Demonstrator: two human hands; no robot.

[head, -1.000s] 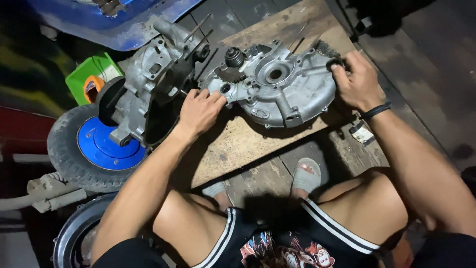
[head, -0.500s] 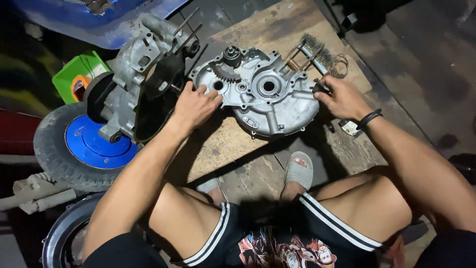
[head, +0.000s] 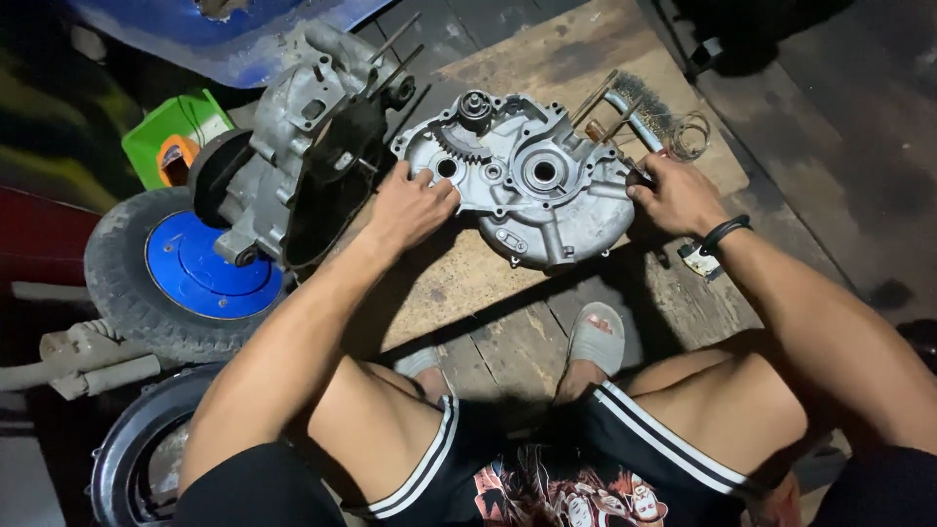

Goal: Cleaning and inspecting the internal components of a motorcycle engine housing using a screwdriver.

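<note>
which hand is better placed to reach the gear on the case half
Probably the left hand: its fingers already rest on the case half just below the gear. The right hand grips the far edge.

The grey engine case half (head: 527, 190) has been turned, its gear end now up-left. The left hand (head: 408, 207) has shifted onto its left edge; the right hand (head: 675, 195) now grips its right edge.

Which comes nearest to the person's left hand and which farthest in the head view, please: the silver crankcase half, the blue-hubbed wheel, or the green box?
From the left hand:
1. Silver crankcase half, touched by the fingers, just to its right.
2. Blue-hubbed wheel, off to its left, slightly lower.
3. Green box, farthest, up at the left beyond the dark engine block.
</note>
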